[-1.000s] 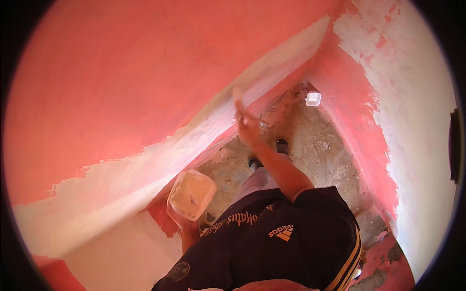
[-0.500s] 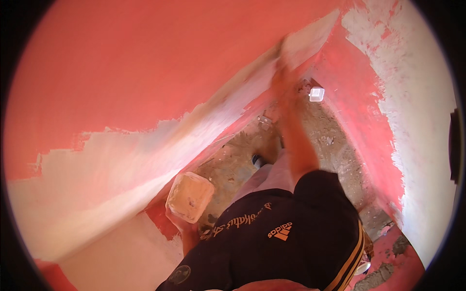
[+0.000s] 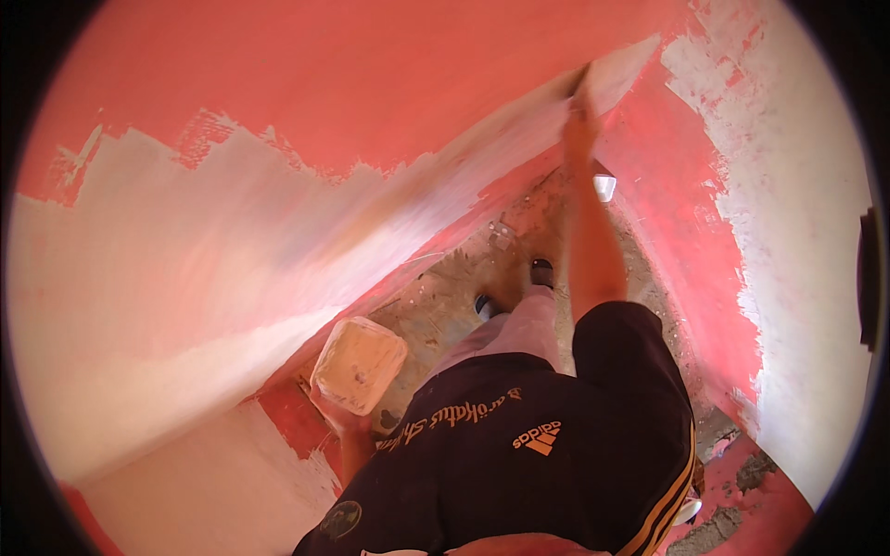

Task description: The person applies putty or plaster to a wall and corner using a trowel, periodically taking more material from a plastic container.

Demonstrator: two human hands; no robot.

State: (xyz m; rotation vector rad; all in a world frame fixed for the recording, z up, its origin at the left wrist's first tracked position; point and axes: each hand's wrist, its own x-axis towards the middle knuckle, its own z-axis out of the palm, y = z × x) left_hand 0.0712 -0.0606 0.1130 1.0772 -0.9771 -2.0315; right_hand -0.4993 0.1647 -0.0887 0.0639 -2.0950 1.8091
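A squarish plastic tub point(image 3: 360, 366), pale and smeared, is in my left hand point(image 3: 339, 415), whose fingers grip its lower left side close to the wall. My right arm is stretched far forward. At its end my right hand point(image 3: 579, 128) is closed round what looks like a paintbrush point(image 3: 578, 83), blurred by motion, its dark end against the wall. That wall point(image 3: 232, 208) carries a whitish coat over its lower part, with a ragged edge below the pink-red upper part. The brush is at the pale strip near the far corner.
To the right, another wall point(image 3: 695, 213) is pink-red low down and whitish above. A small white container point(image 3: 604, 188) stands on the dirty floor point(image 3: 426, 329) near the far corner. My feet are on the floor between the walls. Rubble point(image 3: 718, 530) lies behind me at the right.
My right hand with the brush has moved right along the wall, toward the far corner. The tub stays in my left hand, and the view has shifted somewhat.
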